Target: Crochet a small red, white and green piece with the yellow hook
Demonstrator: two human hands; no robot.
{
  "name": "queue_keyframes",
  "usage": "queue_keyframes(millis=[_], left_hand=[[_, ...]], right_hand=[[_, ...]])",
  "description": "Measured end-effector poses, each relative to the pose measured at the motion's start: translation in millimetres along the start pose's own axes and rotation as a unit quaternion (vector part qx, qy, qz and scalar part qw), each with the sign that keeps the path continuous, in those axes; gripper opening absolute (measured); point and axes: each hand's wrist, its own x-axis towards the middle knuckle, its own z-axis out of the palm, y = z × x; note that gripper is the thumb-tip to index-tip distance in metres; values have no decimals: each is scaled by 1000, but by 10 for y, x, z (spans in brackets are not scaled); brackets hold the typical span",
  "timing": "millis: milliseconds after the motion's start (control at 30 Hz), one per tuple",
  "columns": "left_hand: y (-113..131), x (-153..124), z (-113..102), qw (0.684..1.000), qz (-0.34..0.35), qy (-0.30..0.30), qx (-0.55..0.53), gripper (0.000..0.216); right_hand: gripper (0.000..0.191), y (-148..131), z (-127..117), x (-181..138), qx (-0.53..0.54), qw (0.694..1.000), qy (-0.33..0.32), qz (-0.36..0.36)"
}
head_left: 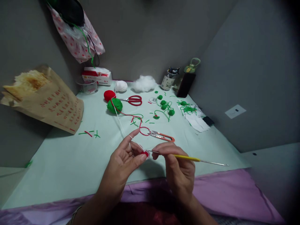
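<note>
Between thumb and fingers, my left hand [123, 159] pinches a small red and white crochet piece [146, 153]. White yarn [120, 121] runs from the white ball [121, 86] to my raised left index finger and down to the piece. In my right hand [179, 165] is a crochet hook [187, 158] with a yellow handle, its tip at the edge of the piece. A red strand loops on the table just beyond my left fingers, near the orange-handled thread snips [162, 136].
Red yarn [109, 95], green yarn [114, 105] and red-handled scissors [135, 100] lie at the back. Small green crocheted balls [163, 105] sit to the right, near white stuffing [144, 83]. A paper bag [53, 103] stands left; a bottle [187, 79] and pen holder [168, 80] stand back right.
</note>
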Motion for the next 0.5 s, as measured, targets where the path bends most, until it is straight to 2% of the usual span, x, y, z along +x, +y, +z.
queue_keyframes(millis=[100,200,300,500], left_hand=[[-3,-6,25,1000,14,9,11,63],[-12,-20,48,1000,19,19,16,59],[-13,-34,59,1000,15,17,4,60],[11,-32,58,998,-47,-14,-44,76]], right_hand=[[27,-6,5,-44,-58,998,12,-34],[29,1,-3,-114,-173,979,-13,-110],[33,26,2,-147,-214,964,-32,-156],[30,36,16,-115,-142,986,-33,-86]])
